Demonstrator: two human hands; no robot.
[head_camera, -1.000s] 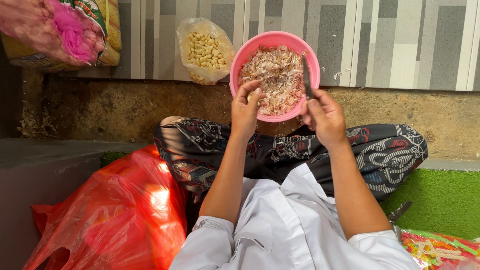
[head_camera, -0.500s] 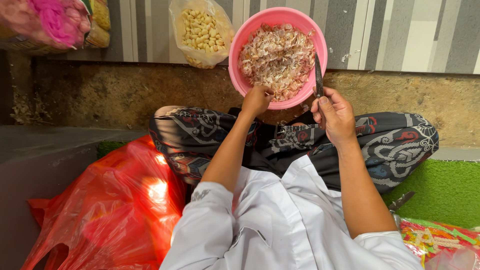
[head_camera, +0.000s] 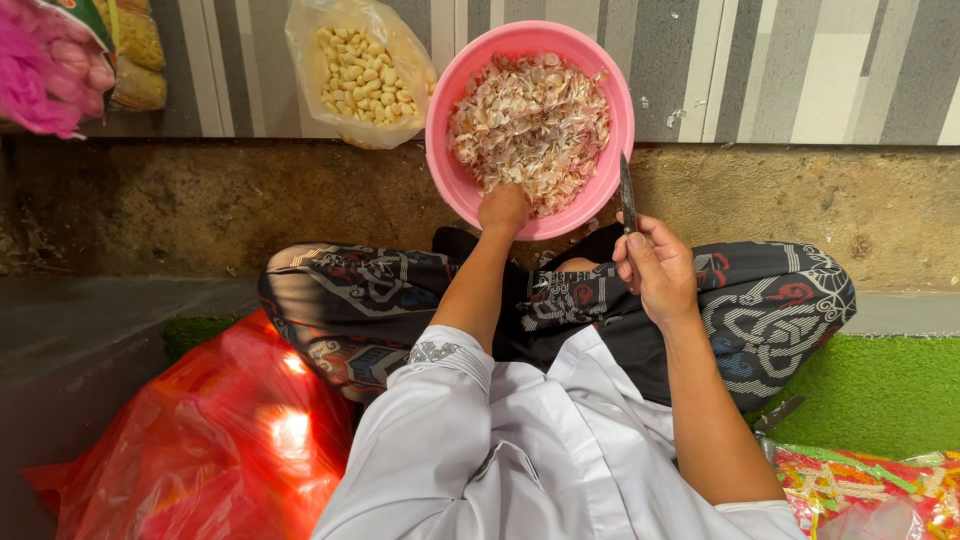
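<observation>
A pink bowl (head_camera: 447, 150) sits in front of the person's crossed legs. It is round and full of papery garlic skins (head_camera: 530, 125), pale white and light brown. The pile reaches almost to the rim.

To the left of the bowl, just beside it, a clear bag (head_camera: 355, 65) lies on the striped floor. It holds many peeled garlic cloves (head_camera: 360, 70), pale yellow. In the top left corner there is a pink bag (head_camera: 40, 75), and beside it a small bag (head_camera: 135, 60) with something yellow-brown in it. What that is cannot be told.

The left hand (head_camera: 503, 208) reaches into the near side of the bowl. Its fingers are down in the skins, so it cannot be told if they hold anything.

The right hand (head_camera: 655, 265) is closed around the handle of a knife (head_camera: 627, 195). The knife is just to the right of the bowl, next to its rim. It is long and thin. The blade points up in the view, away from the person, and the handle end is hidden in the fist.

A big red bag (head_camera: 210, 440) lies by the person's left knee. A bright printed packet (head_camera: 860, 490) lies on green matting (head_camera: 880, 385) at the lower right.
</observation>
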